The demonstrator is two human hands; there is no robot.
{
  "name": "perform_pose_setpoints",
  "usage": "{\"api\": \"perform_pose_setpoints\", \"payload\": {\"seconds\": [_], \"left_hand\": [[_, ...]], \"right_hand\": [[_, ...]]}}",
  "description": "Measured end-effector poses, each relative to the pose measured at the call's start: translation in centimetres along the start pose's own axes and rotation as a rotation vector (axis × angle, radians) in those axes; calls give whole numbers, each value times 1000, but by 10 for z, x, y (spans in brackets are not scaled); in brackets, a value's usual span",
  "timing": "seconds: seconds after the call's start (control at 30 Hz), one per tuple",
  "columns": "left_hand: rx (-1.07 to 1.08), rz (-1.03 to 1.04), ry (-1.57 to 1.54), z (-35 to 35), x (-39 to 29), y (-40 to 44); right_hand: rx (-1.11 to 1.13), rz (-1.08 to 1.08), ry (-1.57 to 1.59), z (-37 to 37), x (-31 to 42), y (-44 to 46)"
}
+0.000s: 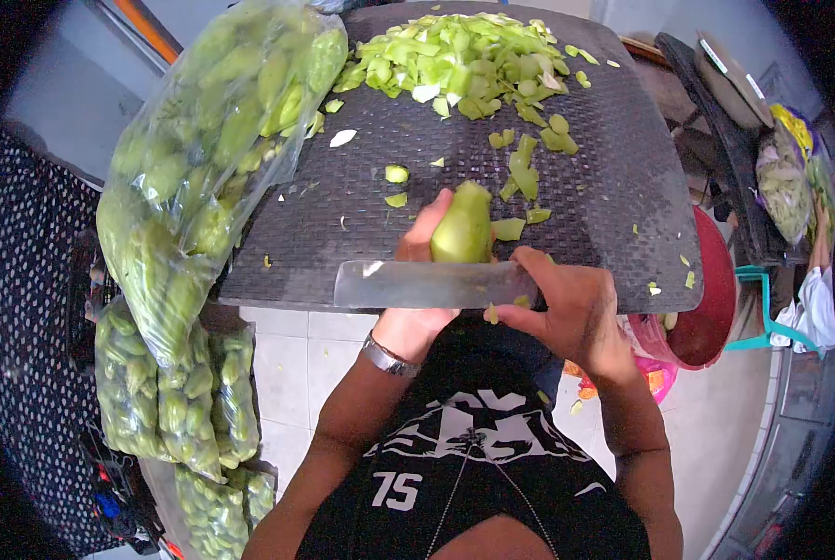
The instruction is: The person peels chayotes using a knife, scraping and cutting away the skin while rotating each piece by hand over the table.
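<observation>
My left hand (417,327) is closed around a pale green chayote (462,226), with its thumb along the vegetable's left side. In my right hand (571,313) is a broad-bladed knife (408,286), its handle hidden by my fingers. The blade lies level across the near end of the chayote and covers part of my left palm; I cannot tell whether it touches the skin of the chayote. Loose green peelings (522,168) are scattered just beyond the chayote on the dark woven-pattern table (623,196).
A heap of peelings (455,56) lies at the table's far side. A big clear bag of chayotes (193,159) leans over the left edge, with more filled bags (179,383) below. At the right stand a red tub (707,299) and a turquoise stool frame (763,308).
</observation>
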State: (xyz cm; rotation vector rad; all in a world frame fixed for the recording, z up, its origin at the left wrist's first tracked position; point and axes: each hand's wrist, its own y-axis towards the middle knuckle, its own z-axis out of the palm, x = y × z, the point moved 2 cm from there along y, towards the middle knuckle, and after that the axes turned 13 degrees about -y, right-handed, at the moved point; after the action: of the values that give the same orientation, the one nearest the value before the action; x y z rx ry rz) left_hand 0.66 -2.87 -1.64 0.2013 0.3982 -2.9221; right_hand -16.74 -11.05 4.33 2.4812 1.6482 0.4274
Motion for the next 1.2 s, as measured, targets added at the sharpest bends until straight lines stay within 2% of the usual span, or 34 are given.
{"api": "perform_pose_setpoints", "payload": {"seconds": [0.07,0.13,0.2,0.23,0.27,0.3,0.4,0.5,0.53,0.6,0.63,0.67,0.77,0.87,0.97,1.0,1.1,1.2], "left_hand": [[-74,18,23,-3,2,2],[-184,249,236,10,10,-3],[-109,201,172,4,12,-10],[30,44,5,6,4,-13],[-31,44,157,7,-1,-18],[-55,31,131,11,-1,-20],[-85,7,75,12,-2,-16],[-150,37,149,0,3,-5],[-182,70,130,-3,6,-4],[-249,135,94,-9,15,-4],[-164,131,62,-12,16,4],[-137,103,97,-14,16,4],[-16,46,175,-15,16,-2],[7,0,208,0,18,-15],[-8,44,202,11,17,-22],[3,88,215,6,16,-20],[-56,101,119,7,21,-13],[-118,60,58,9,21,-7]], "right_hand": [[-17,10,-18,3,-1,-2],[-19,39,2,4,-5,-1],[2,98,64,3,-14,0],[-19,197,20,1,-26,2],[-32,292,-22,-2,-42,1],[-39,385,-61,-3,-54,-1],[-76,442,24,0,-67,-2],[36,481,296,-5,-39,-4],[103,452,272,-6,-29,-5],[27,264,199,1,-11,-7],[-10,174,164,3,-4,-9],[69,171,110,5,0,-8],[3,121,88,3,-3,-4],[85,399,79,-8,-36,3],[-13,397,114,-5,-55,-9],[63,340,240,-15,-41,-11],[32,91,165,-2,-8,-17],[35,107,127,-6,-5,-14]]}}
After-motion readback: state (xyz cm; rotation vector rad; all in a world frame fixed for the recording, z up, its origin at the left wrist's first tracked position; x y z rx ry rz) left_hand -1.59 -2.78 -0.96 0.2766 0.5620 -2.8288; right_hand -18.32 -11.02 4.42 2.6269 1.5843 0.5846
